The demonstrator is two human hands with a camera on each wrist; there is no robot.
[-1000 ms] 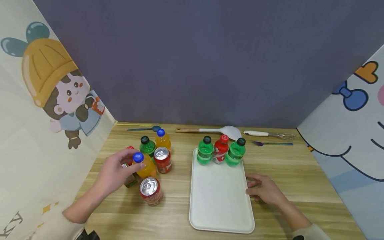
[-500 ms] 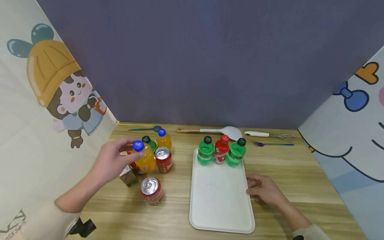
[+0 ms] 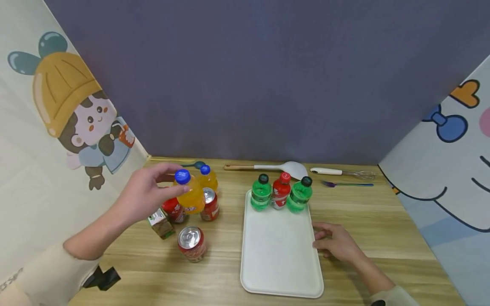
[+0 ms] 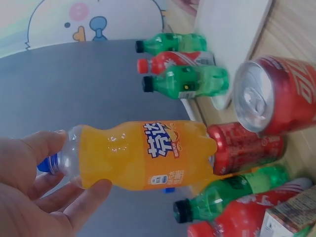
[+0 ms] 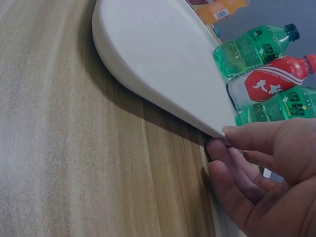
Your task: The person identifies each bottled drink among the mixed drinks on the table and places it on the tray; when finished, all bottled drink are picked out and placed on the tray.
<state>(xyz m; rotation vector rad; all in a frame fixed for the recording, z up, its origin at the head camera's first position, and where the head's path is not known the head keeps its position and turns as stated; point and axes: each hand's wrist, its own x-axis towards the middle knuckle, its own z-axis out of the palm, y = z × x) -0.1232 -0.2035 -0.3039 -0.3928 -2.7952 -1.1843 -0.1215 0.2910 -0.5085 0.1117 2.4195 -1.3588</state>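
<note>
My left hand (image 3: 141, 195) grips an orange soda bottle (image 3: 192, 199) with a blue cap, up off the table. In the left wrist view the thumb and fingers are around the neck of this orange soda bottle (image 4: 133, 155). At the right side of a white tray (image 3: 281, 255), my right hand (image 3: 338, 243) pinches the rim; its thumb lies on the edge in the right wrist view. Along the tray's far end stand a green bottle (image 3: 261, 196), a red bottle (image 3: 281, 192) and another green bottle (image 3: 300, 197).
On the left are soda cans (image 3: 192, 245), a small carton (image 3: 161, 223), a red bottle (image 3: 175, 211) and a second orange bottle (image 3: 208, 179). A green bottle (image 4: 234, 195) shows in the left wrist view. Behind lie a white-headed spatula (image 3: 294, 169), a whisk (image 3: 360, 174), a fork (image 3: 344, 184) and a spoon (image 3: 198, 165).
My left hand has lifted the orange soda bottle from among the drinks and moved it slightly right. The right hand stays at the tray's edge.
</note>
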